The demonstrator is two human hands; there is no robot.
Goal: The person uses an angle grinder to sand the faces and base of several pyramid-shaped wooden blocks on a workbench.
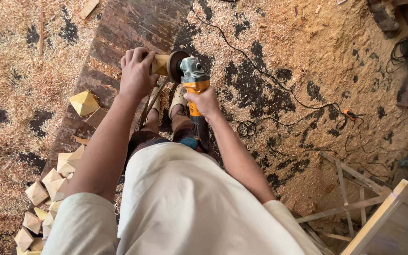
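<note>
Fingers of left hand (137, 73) around wooden block (160, 64), right hand (205, 101) gripping angle grinder (192, 80).

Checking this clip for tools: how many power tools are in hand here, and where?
1. An orange angle grinder is gripped in the right hand, its disc against a small wood block held by the left hand. Others may lie among the floor cables, unclear.

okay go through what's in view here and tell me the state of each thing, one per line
left hand: closed around a small wooden block, holding it up
wooden block: held, its end against the grinder's disc
right hand: gripping the grinder's body
angle grinder: held, disc toward the block; spinning or not, cannot tell
power cord: lying loose across the sawdust
pyramid-shaped wood pieces: piled on the floor
single pyramid piece: lying apart on the dark board
</note>
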